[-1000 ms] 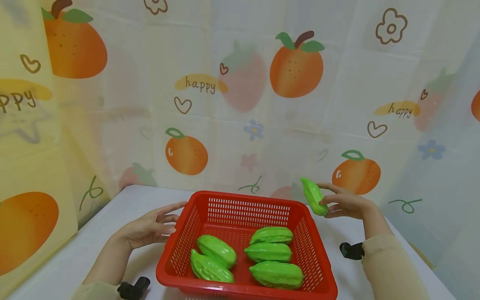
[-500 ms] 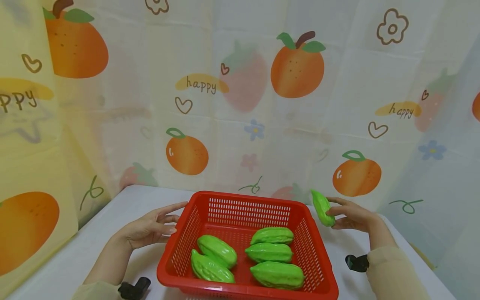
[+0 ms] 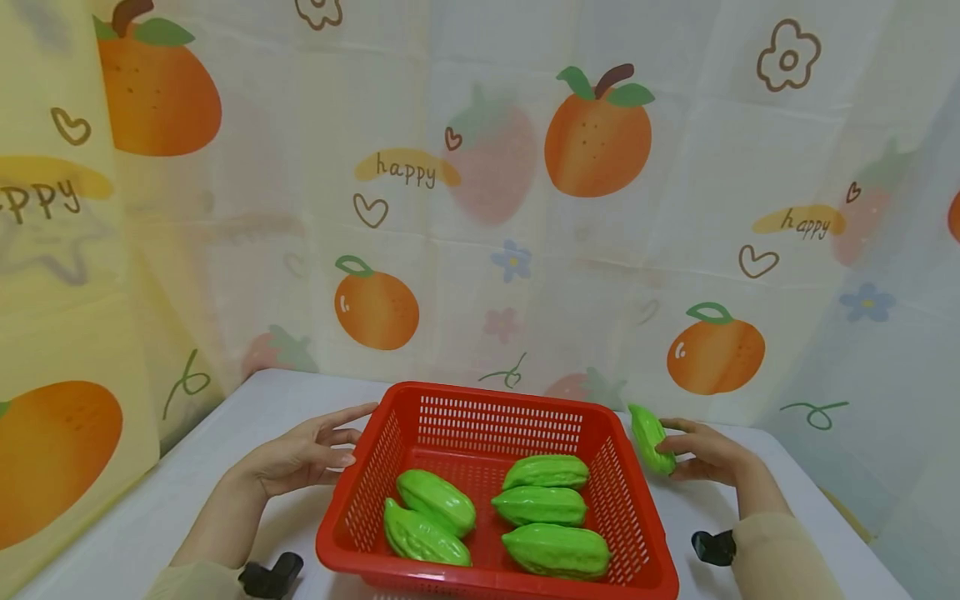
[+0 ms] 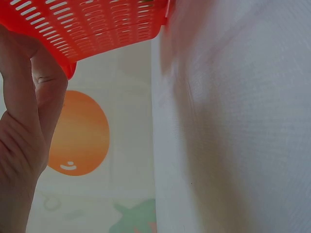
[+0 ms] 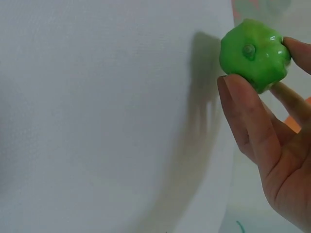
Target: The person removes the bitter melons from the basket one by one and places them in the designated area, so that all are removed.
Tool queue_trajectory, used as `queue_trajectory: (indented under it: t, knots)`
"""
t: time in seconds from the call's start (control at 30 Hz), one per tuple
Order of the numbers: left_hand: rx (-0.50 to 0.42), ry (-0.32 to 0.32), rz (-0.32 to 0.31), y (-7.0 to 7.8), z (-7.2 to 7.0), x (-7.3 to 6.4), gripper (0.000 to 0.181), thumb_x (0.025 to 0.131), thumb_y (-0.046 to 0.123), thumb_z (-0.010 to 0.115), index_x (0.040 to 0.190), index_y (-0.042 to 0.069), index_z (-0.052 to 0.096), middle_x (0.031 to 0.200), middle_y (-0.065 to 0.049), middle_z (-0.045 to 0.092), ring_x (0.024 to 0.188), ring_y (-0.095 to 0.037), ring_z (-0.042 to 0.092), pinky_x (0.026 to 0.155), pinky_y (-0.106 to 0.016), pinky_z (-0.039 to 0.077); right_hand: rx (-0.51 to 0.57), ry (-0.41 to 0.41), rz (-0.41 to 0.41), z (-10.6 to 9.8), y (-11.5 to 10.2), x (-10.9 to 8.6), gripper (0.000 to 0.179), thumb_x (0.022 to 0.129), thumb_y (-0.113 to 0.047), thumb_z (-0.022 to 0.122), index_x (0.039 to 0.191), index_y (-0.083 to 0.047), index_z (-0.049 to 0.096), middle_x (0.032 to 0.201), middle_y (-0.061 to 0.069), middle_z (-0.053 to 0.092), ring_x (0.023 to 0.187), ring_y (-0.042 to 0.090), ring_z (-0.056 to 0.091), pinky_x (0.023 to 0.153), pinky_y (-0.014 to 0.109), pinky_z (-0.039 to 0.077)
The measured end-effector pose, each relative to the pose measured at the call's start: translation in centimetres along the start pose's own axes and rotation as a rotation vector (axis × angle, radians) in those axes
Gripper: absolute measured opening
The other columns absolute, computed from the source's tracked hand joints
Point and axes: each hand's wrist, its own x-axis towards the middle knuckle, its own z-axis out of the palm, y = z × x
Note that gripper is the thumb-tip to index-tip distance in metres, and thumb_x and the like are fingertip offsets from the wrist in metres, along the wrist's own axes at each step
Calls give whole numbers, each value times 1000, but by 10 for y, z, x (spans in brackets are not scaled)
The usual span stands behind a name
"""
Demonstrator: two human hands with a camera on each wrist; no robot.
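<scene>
Straight from above, there's a way down into the red rectangular plastic mesh basket, with bare floor along its far wall. A narrow lane splits two glossy green ridged gourds on the left from three more on the right. Left flank: blocked by the left hand! Far right: the right hand and its pinched green gourd crowd that corner. Behind, a cream fruit-printed curtain bars the way.

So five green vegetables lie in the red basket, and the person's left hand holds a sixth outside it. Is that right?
Not quite: the head view shows the right hand holding the sixth vegetable outside the red basket. Five green vegetables do lie inside it.
</scene>
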Motion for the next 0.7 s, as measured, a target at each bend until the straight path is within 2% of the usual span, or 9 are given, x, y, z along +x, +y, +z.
queue_trajectory:
  t: [0.27, 0.53, 0.7]
  knots:
    - [-3, -4, 3, 1, 1, 0, 77, 95, 5, 55, 159, 11, 12, 111, 2, 63, 97, -11, 70, 90, -38, 59, 16, 7, 37, 0, 7, 0, 80, 95, -26, 59, 154, 2, 14, 138, 32, 38, 96, 21, 57, 79, 28, 59]
    - [-5, 1, 0, 1, 2, -1, 76, 95, 4, 55, 159, 12, 14, 113, 1, 63, 97, -11, 69, 90, -37, 59, 17, 24, 43, 1, 12, 1, 78, 96, -25, 58, 153, 5, 15, 136, 33, 41, 86, 19, 58, 76, 27, 59]
    - [1, 0, -2, 1, 2, -1, 76, 95, 5, 55, 159, 13, 14, 113, 1, 63, 98, -11, 69, 90, -37, 59, 17, 26, 48, 0, 12, 1, 78, 95, -25, 58, 153, 5, 16, 134, 31, 43, 87, 19, 57, 76, 27, 59]
